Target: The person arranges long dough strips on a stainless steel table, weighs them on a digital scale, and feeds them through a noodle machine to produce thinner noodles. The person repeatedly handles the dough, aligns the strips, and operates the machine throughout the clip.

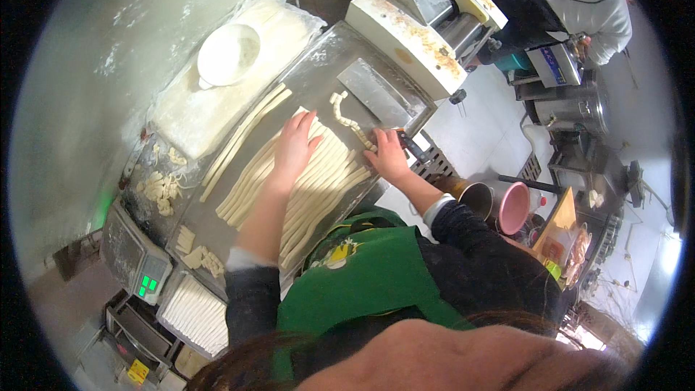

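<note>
Long dough strips lie side by side on a metal worktop. My left hand rests on their far ends, palm down with the thumb apart. My right hand is at the near end of a crooked row of small cut dough pieces, its fingers bent; whether they pinch any dough is hidden. Beyond that row a cleaver's broad metal blade lies flat, and its dark handle is just beside my right hand. Separate dough strips lie to the left.
A white bowl stands on a covered, floury slab. Dough scraps lie near a digital scale. A tray of white strips is lower left. A rolling machine borders the far right; another person is beyond it.
</note>
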A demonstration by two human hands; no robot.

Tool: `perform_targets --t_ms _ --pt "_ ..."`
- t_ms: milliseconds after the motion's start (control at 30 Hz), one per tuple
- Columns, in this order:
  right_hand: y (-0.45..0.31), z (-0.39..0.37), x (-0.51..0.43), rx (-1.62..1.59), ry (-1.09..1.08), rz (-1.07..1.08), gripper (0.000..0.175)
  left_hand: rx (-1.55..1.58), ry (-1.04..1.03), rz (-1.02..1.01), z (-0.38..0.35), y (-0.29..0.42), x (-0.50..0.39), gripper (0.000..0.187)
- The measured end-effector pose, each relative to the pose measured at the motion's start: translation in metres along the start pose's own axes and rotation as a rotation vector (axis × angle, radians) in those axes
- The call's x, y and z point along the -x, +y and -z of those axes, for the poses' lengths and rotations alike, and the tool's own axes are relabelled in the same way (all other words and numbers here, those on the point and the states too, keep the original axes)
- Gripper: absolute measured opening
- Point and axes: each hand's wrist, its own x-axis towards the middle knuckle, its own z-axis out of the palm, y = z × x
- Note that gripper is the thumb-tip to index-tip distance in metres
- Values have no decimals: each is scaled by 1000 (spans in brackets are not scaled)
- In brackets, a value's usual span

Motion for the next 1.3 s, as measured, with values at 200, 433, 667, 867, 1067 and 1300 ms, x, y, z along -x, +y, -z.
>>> perform_targets --t_ms 200,433,667,867,1067,1300 --pt "-12 -16 -24 -135 23 -32 89 -205 -483 -7 -25 -1 -112 99" --pt "-31 -10 -97 -141 -94 -109 109 -83 -511 -110 -48 -9 -120 85" --pt "-28 -13 -133 -133 -199 119 63 915 -315 590 -77 -15 -98 27" --pt "-17 -36 -135 -70 -106 168 44 140 -117 144 -80 0 -90 31" --pt "-34 -35 -121 -148 -66 139 30 92 103 174 -90 23 -52 32" --pt "-121 -33 -12 -571 -408 160 38 1046 560 681 -60 56 73 40"
